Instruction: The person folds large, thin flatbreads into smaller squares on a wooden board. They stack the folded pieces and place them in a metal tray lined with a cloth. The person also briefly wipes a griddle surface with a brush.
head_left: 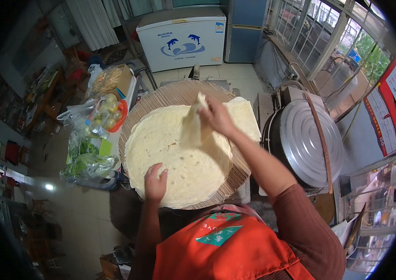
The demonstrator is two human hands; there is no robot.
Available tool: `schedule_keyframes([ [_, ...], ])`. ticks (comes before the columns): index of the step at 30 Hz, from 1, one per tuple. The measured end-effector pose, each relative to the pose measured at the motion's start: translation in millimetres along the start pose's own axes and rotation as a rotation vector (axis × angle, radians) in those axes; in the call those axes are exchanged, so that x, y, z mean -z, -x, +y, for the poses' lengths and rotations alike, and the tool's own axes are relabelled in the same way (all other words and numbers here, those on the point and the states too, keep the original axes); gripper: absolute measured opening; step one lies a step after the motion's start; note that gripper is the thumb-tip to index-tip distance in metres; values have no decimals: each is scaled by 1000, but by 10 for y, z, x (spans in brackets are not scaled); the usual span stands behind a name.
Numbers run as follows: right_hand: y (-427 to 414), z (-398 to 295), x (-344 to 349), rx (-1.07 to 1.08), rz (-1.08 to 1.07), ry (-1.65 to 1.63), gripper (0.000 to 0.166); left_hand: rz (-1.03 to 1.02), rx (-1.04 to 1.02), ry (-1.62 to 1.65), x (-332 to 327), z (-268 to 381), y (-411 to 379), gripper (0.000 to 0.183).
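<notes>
A stack of large, round, thin flatbreads (184, 178) lies on a round mat of reed-like stalks (159, 93). My left hand (155, 183) rests on the near left edge of the stack, thumb apart from the fingers, holding nothing. Over the far right part of the stack, my right hand (217, 117) pinches a raised, blurred piece of flatbread (198, 127). Whether that piece is joined to the top sheet, I cannot tell. Folded flatbreads (244, 119) are piled at the mat's right edge, partly behind my right hand and forearm.
To the right stands a round griddle with a metal lid (302, 143), a wooden strip (320, 140) across it. On the left, a cart (114, 140) carries bagged greens (89, 164), a plastic bottle (97, 130) and bagged fruit (108, 112). A chest freezer (184, 42) stands beyond.
</notes>
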State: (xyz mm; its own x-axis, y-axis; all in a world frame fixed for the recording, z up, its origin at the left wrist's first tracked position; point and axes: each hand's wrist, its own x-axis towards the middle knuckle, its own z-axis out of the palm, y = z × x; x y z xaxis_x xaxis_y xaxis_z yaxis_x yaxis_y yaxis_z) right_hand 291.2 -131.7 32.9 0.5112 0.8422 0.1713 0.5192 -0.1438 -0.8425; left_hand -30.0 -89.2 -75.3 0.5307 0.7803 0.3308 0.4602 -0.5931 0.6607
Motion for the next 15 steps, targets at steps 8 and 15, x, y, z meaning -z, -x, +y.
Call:
schedule_keyframes([
  [8, 15, 784, 980, 435, 31, 659, 37, -217, -144, 168, -782, 937, 17, 22],
  [15, 1190, 1632, 461, 283, 34, 753, 54, -256, -316, 72, -1372, 1312, -140, 28],
])
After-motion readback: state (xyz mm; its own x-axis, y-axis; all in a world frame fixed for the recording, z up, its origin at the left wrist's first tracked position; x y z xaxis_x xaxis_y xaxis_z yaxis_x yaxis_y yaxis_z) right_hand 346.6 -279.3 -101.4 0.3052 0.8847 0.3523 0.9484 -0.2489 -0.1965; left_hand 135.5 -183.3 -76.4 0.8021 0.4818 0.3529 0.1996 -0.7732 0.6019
